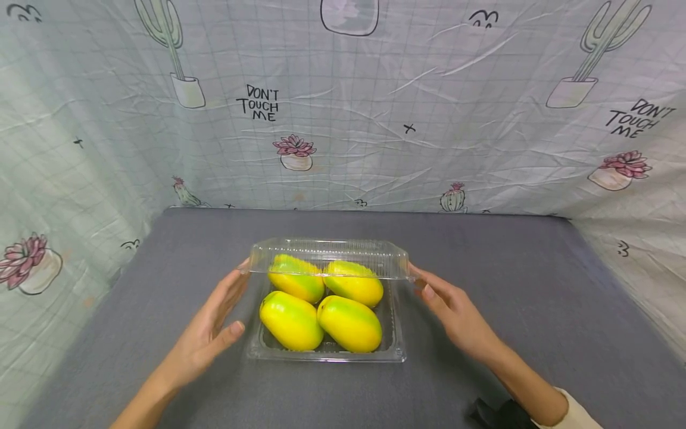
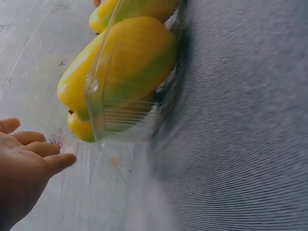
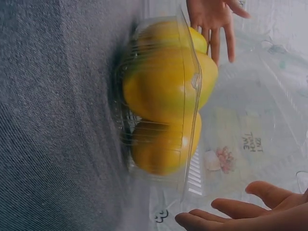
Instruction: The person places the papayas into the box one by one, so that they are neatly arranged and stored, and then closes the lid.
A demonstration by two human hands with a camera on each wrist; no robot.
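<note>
Several yellow-green mangoes [image 1: 349, 325] sit in two rows inside a clear plastic clamshell box [image 1: 327, 357]. Its hinged lid [image 1: 329, 247] stands tilted up over the back row, leaving the front row uncovered. My left hand [image 1: 206, 330] is at the lid's left end, fingers extended and fingertips right at its edge, thumb spread apart. At the lid's right end is my right hand [image 1: 455, 313], its fingertips at the corner and thumb held away. In the right wrist view, the fingers of the right hand [image 3: 250, 209] stretch out beside the raised lid.
A grey cloth-covered table [image 1: 482, 256] lies under the box. Behind and at both sides hangs a printed curtain [image 1: 343, 119] with cactus drawings. A black object [image 1: 498, 414] is near the right forearm at the bottom edge.
</note>
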